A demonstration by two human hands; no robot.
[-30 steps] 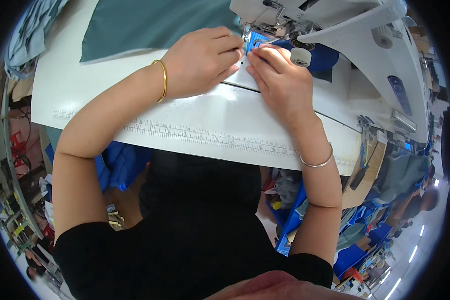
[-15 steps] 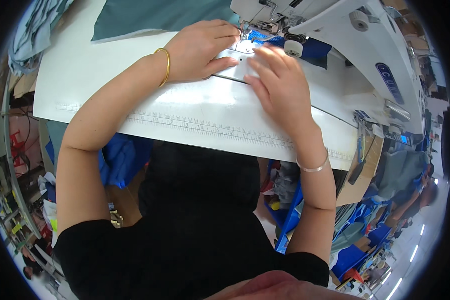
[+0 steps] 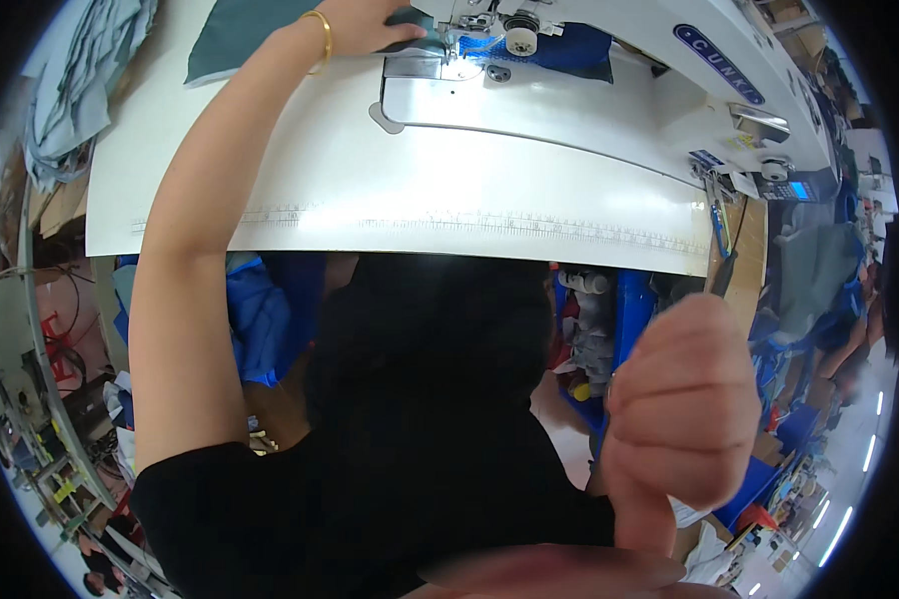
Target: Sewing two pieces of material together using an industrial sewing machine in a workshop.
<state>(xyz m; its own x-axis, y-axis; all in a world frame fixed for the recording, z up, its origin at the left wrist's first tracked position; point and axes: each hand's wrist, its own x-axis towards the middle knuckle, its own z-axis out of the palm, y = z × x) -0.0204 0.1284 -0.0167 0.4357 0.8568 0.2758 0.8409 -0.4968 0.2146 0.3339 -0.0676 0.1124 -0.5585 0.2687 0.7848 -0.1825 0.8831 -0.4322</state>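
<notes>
My left hand, partly cut off by the top edge, lies with its thumb stretched out on dark green fabric, just left of the needle area of a white sewing machine. A lit presser foot stands over the metal plate beside it. Blue fabric lies behind and right of the foot. My right hand is raised off the table at the lower right, close to the camera, its fingers curled into a fist. Whatever it may hold is hidden.
The white table carries a printed ruler along its front edge. Folded grey-green cloths hang at the far left. Small tools lie at the right end near a control panel. Blue cloth sits below the table.
My right hand has left the needle area and come back toward me, closing into a fist. My left hand stays by the needle on the fabric. The view has shifted, so the machine appears higher.
</notes>
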